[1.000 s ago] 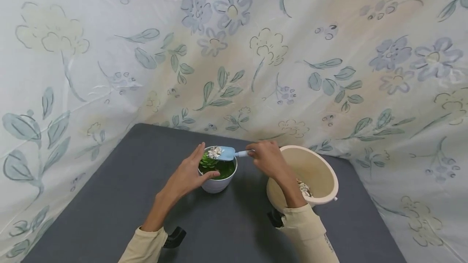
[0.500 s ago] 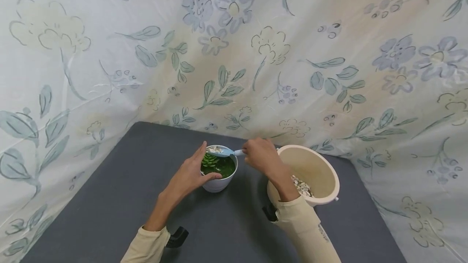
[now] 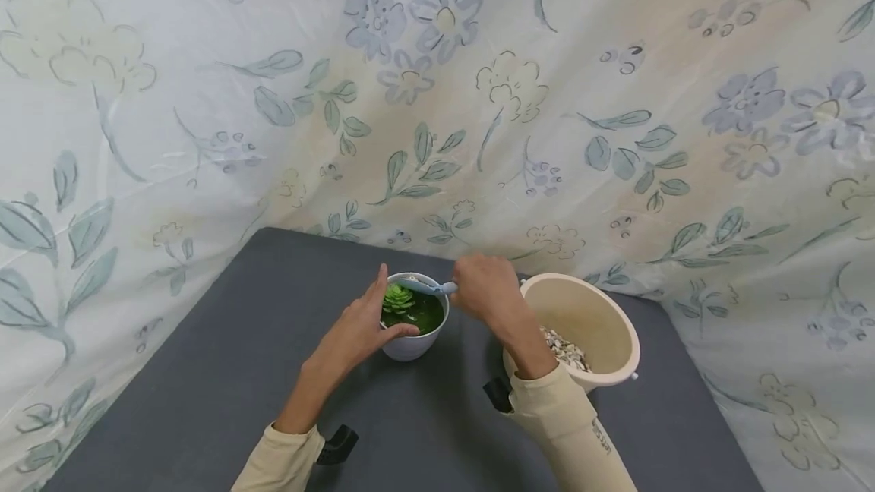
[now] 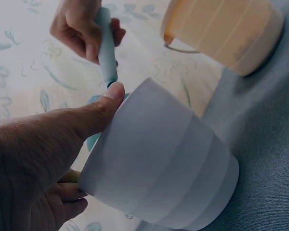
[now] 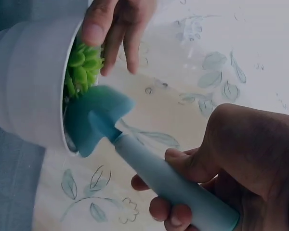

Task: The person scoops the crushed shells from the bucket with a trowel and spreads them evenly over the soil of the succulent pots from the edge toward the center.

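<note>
A white pot (image 3: pixel 409 348) with a green succulent (image 3: pixel 398 299) and dark green filling stands mid-table. My left hand (image 3: pixel 352 329) is at its left side, fingers straight and spread, the thumb (image 4: pixel 98 108) lying on the rim. My right hand (image 3: pixel 488 291) grips the pale handle of a small blue trowel (image 5: pixel 176 192) from the pot's right. The trowel's blade (image 5: pixel 98 115) tips down into the pot's mouth, beside the succulent. A few pale chips show at the blade's tip in the head view; the rest of the blade's load is hidden.
Right of the pot stands a cream bucket (image 3: pixel 595 313) with whitish chips (image 3: pixel 563 350) in its bottom; my right forearm passes over its near left side. The dark grey table (image 3: pixel 287 287) ends at a floral cloth (image 3: pixel 437 97) behind.
My right hand has turned the trowel from level to tilted, and its blade has dropped into the pot. The heap of pale chips on it has mostly gone from sight. My left hand stays put.
</note>
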